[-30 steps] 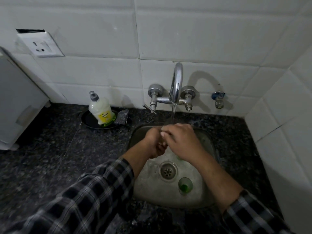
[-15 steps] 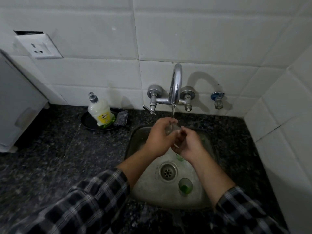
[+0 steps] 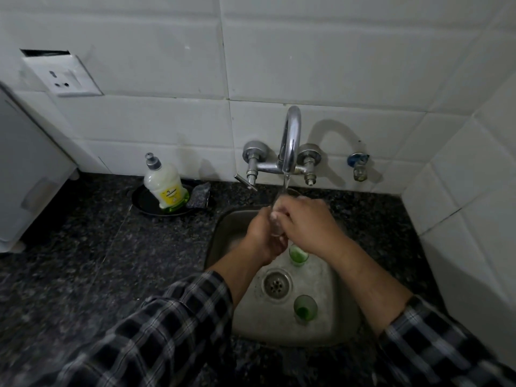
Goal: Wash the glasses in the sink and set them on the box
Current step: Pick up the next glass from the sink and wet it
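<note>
Two hands are together over the back of the sink [image 3: 223,233], right under the spout of the tap [image 3: 290,141]. The left hand [image 3: 262,237] wraps a clear glass [image 3: 276,223] from below and from the left. The right hand [image 3: 307,222] closes over it from the right, with curled fingertips on its wall. The glass is blurred and mostly hidden between the hands, so I cannot tell whether it is upright or tilted. A thin stream of water falls from the spout onto it.

Down in the sink stand two more glasses, both upright and green at the bottom. The far green glass [image 3: 298,254] is just below the hands, behind the drain [image 3: 277,284]. The near green glass [image 3: 305,308] is in front of the drain, toward the counter's front edge. The two stand apart, with the drain between them and a little to the left.

On the dark speckled counter [image 3: 83,261], at its back edge left of the sink, a black dish [image 3: 141,198] holds a soap bottle [image 3: 164,185] and a grey sponge [image 3: 199,195], which touch each other. A white box [image 3: 28,177] stands at the counter's left edge, well apart from the sink. The tiled wall carries a socket [image 3: 62,76] above the box and a small valve [image 3: 358,166] to the right of the tap. Both forearms come out of rolled checked sleeves [image 3: 167,325].
</note>
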